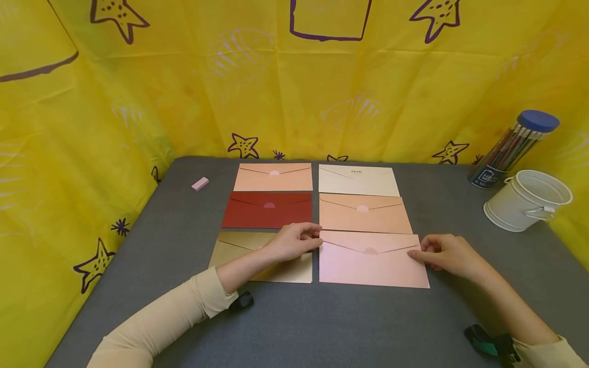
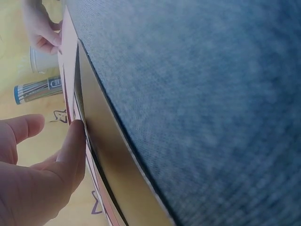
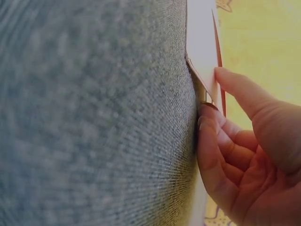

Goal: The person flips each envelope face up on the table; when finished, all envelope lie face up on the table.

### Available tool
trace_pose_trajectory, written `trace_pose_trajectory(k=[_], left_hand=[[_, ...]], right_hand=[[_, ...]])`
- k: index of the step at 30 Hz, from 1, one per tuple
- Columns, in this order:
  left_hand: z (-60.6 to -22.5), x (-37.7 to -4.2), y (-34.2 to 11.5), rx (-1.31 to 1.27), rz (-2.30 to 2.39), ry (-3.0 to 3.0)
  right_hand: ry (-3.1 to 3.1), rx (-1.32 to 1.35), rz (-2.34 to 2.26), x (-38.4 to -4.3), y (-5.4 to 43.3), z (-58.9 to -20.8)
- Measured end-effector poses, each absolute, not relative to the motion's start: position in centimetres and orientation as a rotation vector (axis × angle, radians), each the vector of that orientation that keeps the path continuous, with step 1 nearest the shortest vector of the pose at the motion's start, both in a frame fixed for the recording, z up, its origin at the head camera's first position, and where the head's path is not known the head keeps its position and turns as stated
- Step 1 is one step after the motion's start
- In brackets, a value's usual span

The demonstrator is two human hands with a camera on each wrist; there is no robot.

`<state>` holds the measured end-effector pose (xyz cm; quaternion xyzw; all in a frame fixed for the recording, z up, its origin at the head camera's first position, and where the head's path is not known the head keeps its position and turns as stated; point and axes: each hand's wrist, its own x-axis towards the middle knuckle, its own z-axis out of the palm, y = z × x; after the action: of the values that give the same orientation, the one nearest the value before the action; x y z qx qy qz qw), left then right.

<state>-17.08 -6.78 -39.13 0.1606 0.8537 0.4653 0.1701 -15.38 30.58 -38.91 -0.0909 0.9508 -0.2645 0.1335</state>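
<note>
A light pink envelope [image 1: 368,268] lies at the near right of two columns of envelopes. My right hand [image 1: 453,255] pinches its right edge, thumb on top and fingers at the underside; the right wrist view shows the same hand [image 3: 254,141]. At the envelope's left edge, the fingertips of my left hand [image 1: 294,243] touch down, thumb and fingers apart in the left wrist view. That hand lies partly over a gold envelope [image 1: 285,273]. Behind are a dark red envelope [image 1: 267,217], a peach envelope [image 1: 363,220], another peach envelope [image 1: 257,181] and a cream envelope [image 1: 359,181].
A pink eraser [image 1: 200,184] lies at the left on the grey table [image 1: 322,332]. On the right stand a white metal bucket [image 1: 511,202] and a tilted-looking tube of pencils [image 1: 511,148] with a blue lid. A yellow patterned cloth [image 1: 184,92] hangs behind the table.
</note>
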Motion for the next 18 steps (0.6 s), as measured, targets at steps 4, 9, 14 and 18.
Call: trace_pose_trajectory(k=[4, 9, 14, 18], left_hand=[[-39.14, -17.02, -6.78, 0.464, 1.302, 2.431], [-39.27, -16.98, -6.78, 0.472, 1.281, 2.439], [-39.38, -16.99, -6.80, 0.477, 1.275, 2.438], [-39.31, -16.98, -6.78, 0.471, 1.266, 2.436]], right_hand=[[2.769, -0.270, -0.760, -15.34, 30.54, -38.94], [2.781, -0.271, -0.753, -15.33, 30.51, -38.98], [2.782, -0.261, -0.751, -15.32, 30.49, -39.05], [2.774, -0.243, -0.748, -15.33, 30.47, -39.11]])
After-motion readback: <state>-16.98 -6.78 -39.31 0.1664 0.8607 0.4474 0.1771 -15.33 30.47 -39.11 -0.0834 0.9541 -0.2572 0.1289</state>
